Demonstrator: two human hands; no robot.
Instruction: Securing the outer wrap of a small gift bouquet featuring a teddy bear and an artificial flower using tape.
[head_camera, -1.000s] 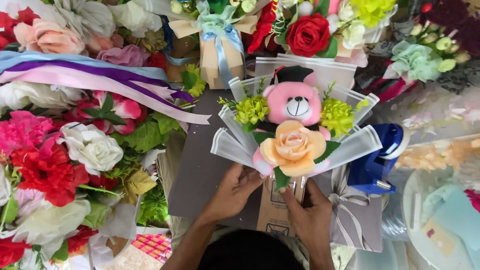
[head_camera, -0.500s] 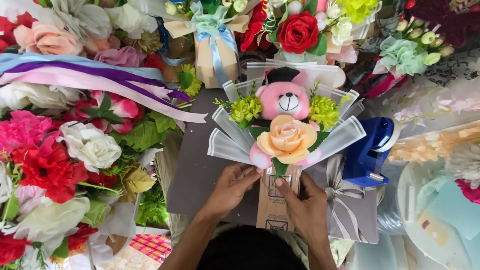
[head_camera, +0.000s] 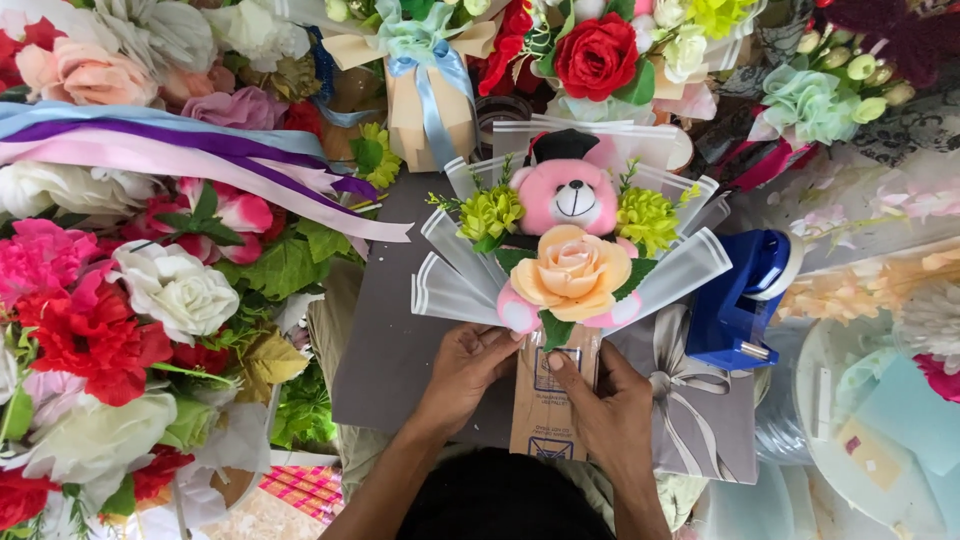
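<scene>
A small bouquet lies on a grey board. It holds a pink teddy bear with a black cap, a peach rose and yellow-green flowers, all fanned by clear wrap. Its brown cardboard base points toward me. My left hand grips the lower left of the wrap beside the base. My right hand rests on the base's right side, thumb on its front.
Artificial flowers and ribbons crowd the left. A blue tape dispenser stands to the right, next to a grey bow-patterned sheet. Wrapped bouquets line the back. A white round tray sits at right.
The bouquet has shifted slightly toward the back, and both hands stay at its base with small adjustments.
</scene>
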